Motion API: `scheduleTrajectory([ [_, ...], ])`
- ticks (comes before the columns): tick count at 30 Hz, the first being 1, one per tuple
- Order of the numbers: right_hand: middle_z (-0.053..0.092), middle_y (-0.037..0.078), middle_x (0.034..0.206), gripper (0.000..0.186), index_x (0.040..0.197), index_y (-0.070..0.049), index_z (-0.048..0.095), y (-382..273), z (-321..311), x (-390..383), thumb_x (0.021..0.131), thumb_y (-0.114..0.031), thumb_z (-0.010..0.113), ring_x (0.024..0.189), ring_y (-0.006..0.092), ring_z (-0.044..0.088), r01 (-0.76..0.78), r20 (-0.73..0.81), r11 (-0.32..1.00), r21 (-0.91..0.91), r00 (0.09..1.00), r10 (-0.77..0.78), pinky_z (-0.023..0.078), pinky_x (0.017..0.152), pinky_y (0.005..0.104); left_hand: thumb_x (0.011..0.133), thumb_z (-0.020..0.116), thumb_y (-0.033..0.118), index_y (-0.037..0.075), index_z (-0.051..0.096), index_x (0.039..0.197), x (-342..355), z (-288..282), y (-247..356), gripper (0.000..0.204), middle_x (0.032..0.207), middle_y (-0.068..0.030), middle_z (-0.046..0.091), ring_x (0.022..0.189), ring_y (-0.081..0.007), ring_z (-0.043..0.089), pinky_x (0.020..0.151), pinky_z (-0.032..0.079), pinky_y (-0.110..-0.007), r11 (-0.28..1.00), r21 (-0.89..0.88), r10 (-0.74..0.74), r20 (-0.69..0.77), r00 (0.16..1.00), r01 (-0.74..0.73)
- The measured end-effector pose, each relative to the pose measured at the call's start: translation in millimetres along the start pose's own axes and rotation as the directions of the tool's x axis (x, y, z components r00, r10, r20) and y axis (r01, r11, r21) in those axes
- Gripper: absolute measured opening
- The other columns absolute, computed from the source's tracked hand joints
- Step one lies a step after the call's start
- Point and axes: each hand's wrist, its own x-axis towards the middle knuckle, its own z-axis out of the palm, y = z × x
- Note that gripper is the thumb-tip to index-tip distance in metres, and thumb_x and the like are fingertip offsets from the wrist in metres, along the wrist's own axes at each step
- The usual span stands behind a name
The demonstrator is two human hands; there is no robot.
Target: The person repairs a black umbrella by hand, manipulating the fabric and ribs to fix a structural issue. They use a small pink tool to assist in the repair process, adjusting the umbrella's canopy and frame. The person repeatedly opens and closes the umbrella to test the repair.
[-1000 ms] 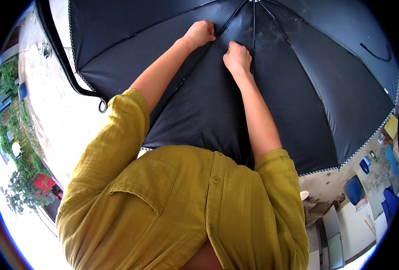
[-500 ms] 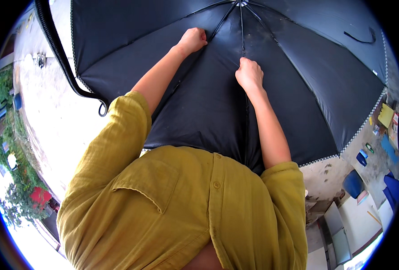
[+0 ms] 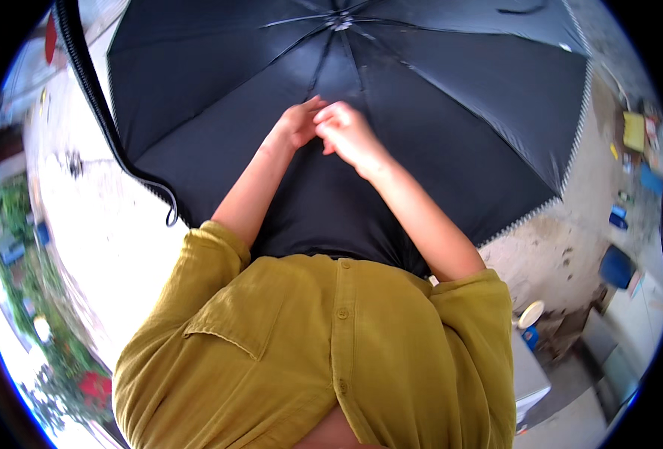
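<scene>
A black umbrella (image 3: 466, 142) is spread wide beneath my hands, its inner side facing me and a checkered trim along its edge. Thin metal ribs (image 3: 277, 57) fan out from the hub (image 3: 339, 22) near the top. My left hand (image 3: 300, 124) is over the near panels, its fingers stretched toward the right and partly covered. Close against it, my right hand (image 3: 346, 135) has its fingers curled in a pinch at the left fingertips. Blur hides anything small between them.
A black zip-edged strap (image 3: 101, 105) hangs at the left, ending in a loop. On the right are a blue container (image 3: 617, 267), a yellow item (image 3: 633, 131) and a round pale-topped object (image 3: 531, 314). Green plants (image 3: 6, 213) line the far left.
Both hands have left the umbrella ribs and come together, the left moving down and the right moving left. The umbrella has shifted left and down in view.
</scene>
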Motion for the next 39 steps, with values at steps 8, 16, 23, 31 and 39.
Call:
scheduleTrajectory([
  [8,0.06,0.013,0.112,0.036,0.121,0.001,0.05,-98,-76,-167,0.087,-0.001,0.061,0.091,0.0208,0.062,0.666,-0.257,0.557,-0.497,0.5,-0.827,0.052,0.078,0.0293,0.098,0.046,0.013,0.007,0.054,0.1,10,-26,17,0.01,0.068,-0.0044,0.053,0.045,-0.0084,0.035,0.038,0.026,-0.023,0.954,0.264,0.197,-0.203,0.959,-0.14],
  [16,0.061,0.018,0.096,0.019,0.101,0.0,0.059,117,-272,-184,0.083,0.001,0.05,0.091,0.0318,0.058,-0.064,-0.874,0.882,-0.466,-0.123,-0.471,0.046,0.081,0.0387,0.098,0.044,0.016,0.009,0.053,0.113,23,-53,45,0.019,0.074,-0.0048,0.058,0.051,-0.0126,0.04,0.042,0.031,-0.026,0.946,0.319,0.134,-0.217,0.967,-0.059],
  [23,0.033,0.013,0.152,0.061,0.148,-0.009,0.031,196,-288,-1,0.098,-0.044,0.031,0.14,0.0342,0.024,-0.043,-0.778,0.78,-0.625,0.116,-0.617,0.014,0.117,0.046,0.098,0.043,0.016,0.013,0.057,0.114,54,-31,62,0.021,0.075,-0.003,0.059,0.053,-0.0123,0.04,0.043,0.031,-0.025,0.908,0.384,-0.063,-0.266,0.962,0.166],
  [31,0.051,0.017,0.124,0.042,0.125,-0.003,0.052,147,-254,-18,0.088,-0.023,0.05,0.121,0.0392,0.041,-0.087,-0.845,0.848,-0.523,-0.074,-0.529,0.033,0.106,0.0454,0.1,0.039,0.016,0.014,0.059,0.111,41,-63,85,0.023,0.079,0.0006,0.058,0.057,-0.0109,0.04,0.052,0.034,-0.025,0.915,0.305,-0.193,-0.243,0.951,0.263],
  [39,0.06,0.011,0.097,0.032,0.116,0.0,0.059,144,-260,-70,0.092,-0.019,0.048,0.09,0.0268,0.055,0.375,-0.944,0.868,-0.325,-0.187,-0.272,0.043,0.08,0.0388,0.1,0.039,0.015,0.011,0.06,0.11,38,-70,84,0.023,0.079,0.0,0.058,0.058,-0.0109,0.041,0.053,0.034,-0.025,0.925,0.264,-0.245,-0.132,0.96,0.272],
])
